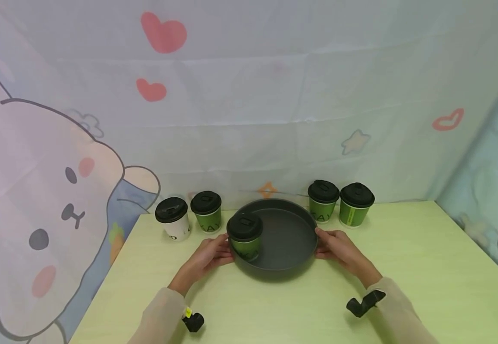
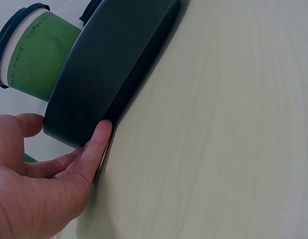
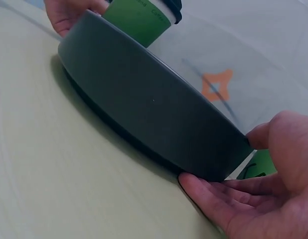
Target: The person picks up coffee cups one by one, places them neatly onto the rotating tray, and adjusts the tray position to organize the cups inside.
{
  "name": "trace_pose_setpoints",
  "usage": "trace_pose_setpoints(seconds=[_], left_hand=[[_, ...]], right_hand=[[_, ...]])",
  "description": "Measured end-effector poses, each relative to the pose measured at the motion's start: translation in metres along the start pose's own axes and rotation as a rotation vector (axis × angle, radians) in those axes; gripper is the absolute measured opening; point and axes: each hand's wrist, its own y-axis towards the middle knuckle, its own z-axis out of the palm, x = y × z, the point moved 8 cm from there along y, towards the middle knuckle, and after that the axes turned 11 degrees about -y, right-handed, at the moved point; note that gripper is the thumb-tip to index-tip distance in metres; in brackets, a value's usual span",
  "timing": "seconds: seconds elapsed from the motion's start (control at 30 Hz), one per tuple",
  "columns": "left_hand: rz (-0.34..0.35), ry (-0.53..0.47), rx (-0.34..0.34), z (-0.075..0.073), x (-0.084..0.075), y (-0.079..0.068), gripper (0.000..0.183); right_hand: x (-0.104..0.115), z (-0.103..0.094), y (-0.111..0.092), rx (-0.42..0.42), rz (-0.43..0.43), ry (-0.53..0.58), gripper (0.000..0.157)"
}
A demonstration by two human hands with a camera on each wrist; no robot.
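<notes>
A round dark grey baking pan is held from both sides at the middle of the table. Inside it, towards the left, stands a green paper coffee cup with a black lid. My left hand grips the pan's left side, thumb by the rim and fingertips at the bottom edge. On the opposite side my right hand holds the pan the same way, its thumb at the rim. Fingers of both hands reach to the pan's underside. Whether the pan is fully off the table I cannot tell.
A white cup and a green cup, both black-lidded, stand behind to the left. Two more green lidded cups, one nearer the pan and one further right, stand at the back right. A printed cloth hangs behind the table.
</notes>
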Motion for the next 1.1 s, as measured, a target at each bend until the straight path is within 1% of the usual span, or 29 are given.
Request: trace_pose_setpoints(seconds=[0.33,0.63,0.87,0.97,1.1], left_hand=[[-0.001,-0.011,-0.014,-0.001,0.003,0.002,0.053],[0.011,-0.001,-0.021,-0.001,0.002,0.001,0.053],[-0.001,-0.003,-0.012,-0.001,0.003,0.002,0.054],[-0.008,-0.006,-0.012,-0.001,0.003,0.002,0.053],[-0.007,-0.009,-0.022,-0.001,0.002,0.000,0.052]], right_hand=[[-0.003,0.000,-0.004,0.001,0.007,0.024,0.061],[-0.002,0.002,-0.010,0.064,-0.005,0.028,0.062],[0.001,-0.004,0.001,0.045,0.008,-0.002,0.065],[0.002,-0.004,0.004,0.058,0.017,-0.033,0.064],[0.002,-0.004,0.005,0.071,0.031,-0.031,0.061]])
